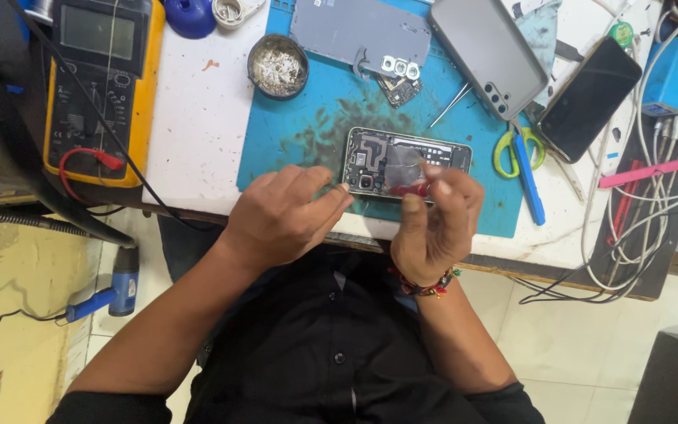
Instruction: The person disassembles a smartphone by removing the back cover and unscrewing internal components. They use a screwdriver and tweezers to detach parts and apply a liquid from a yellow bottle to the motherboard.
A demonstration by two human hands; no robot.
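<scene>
An opened phone (402, 159) lies with its back off on a blue work mat (300, 133), its circuit board and camera showing. My left hand (284, 213) rests at the phone's left end, fingertips touching its corner. My right hand (433, 220) is over the phone's near edge, fingers pinched on a small red tool (410, 189) that touches the board. A beaded band is on my right wrist.
A grey back cover (359, 31), a second grey phone (486, 51) and a dark phone (590, 98) lie at the back. A round tin (278, 66), green-handled scissors (518, 153), a yellow multimeter (100, 86), white cables (629, 228) and a blue hot-air gun (115, 290) surround the mat.
</scene>
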